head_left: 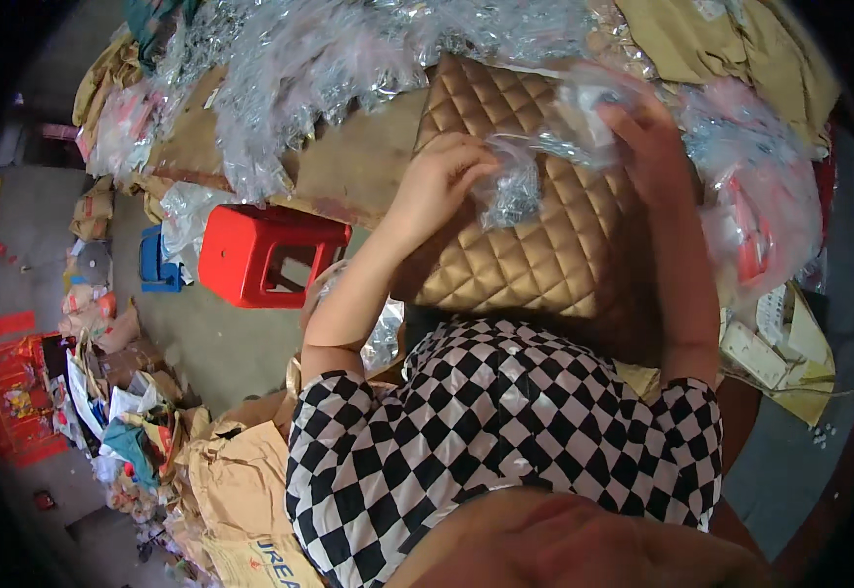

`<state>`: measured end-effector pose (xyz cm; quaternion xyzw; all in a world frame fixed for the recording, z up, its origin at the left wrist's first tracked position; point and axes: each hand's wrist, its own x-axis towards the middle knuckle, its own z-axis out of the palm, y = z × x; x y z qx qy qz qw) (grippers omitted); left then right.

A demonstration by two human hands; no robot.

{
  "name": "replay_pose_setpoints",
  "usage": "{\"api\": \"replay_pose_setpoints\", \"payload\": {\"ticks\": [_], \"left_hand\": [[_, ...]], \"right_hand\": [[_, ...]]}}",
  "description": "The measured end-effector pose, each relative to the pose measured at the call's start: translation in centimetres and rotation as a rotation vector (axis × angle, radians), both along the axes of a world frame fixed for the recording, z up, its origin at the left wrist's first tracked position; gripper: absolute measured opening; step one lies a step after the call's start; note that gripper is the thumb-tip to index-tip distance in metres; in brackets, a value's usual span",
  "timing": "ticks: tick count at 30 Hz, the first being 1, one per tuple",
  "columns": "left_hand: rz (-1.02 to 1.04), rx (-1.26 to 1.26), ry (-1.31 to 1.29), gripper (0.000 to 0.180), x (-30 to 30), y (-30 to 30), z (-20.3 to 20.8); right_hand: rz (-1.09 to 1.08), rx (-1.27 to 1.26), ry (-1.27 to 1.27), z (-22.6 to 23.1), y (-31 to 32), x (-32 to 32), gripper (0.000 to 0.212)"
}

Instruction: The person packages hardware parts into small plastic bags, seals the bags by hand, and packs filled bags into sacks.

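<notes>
In front of me lies a quilted bronze-brown padded board (554, 250), its surface stitched in diamonds. My left hand (446, 181) is closed, thumb and fingers pinching the edge of a small clear plastic bag (513, 196). Small silvery pieces lie bunched inside this bag, too fine to name. To the right, my right hand (647, 147) is somewhat blurred, with its fingers closed on another clear plastic bag (584, 113) above the padded surface. What this second bag contains is hard to make out.
A big heap of clear packets (299, 73) covers the far side of the table (343, 162). A red plastic stool (236, 257) and a small blue stool (159, 260) stand on the left. Boxes and packaging (784, 343) lie at right; brown sacks (241, 480) are at lower left.
</notes>
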<state>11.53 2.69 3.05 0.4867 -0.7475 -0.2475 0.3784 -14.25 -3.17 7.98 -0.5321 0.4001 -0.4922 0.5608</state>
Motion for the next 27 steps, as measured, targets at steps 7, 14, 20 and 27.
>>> {"api": "replay_pose_setpoints", "payload": {"ticks": [7, 14, 20, 27], "left_hand": [[-0.267, -0.045, -0.044, 0.024, -1.8, 3.5, 4.5], [-0.249, -0.151, -0.112, 0.028, -0.4, 5.1, 3.9], [-0.322, -0.141, -0.022, 0.027, -1.2, 4.6, 3.5], [-0.285, -0.191, -0.130, 0.028, 0.9, 5.0, 3.3]], "right_hand": [[0.543, -0.689, 0.853, 0.8, 1.4, 3.3, 0.036], [0.345, -0.554, 0.341, 3.1, 4.3, 2.5, 0.032], [0.437, -1.054, 0.850, 0.0, 4.7, 1.8, 0.036], [0.597, -0.988, 0.905, 1.6, 5.0, 2.2, 0.032]]}}
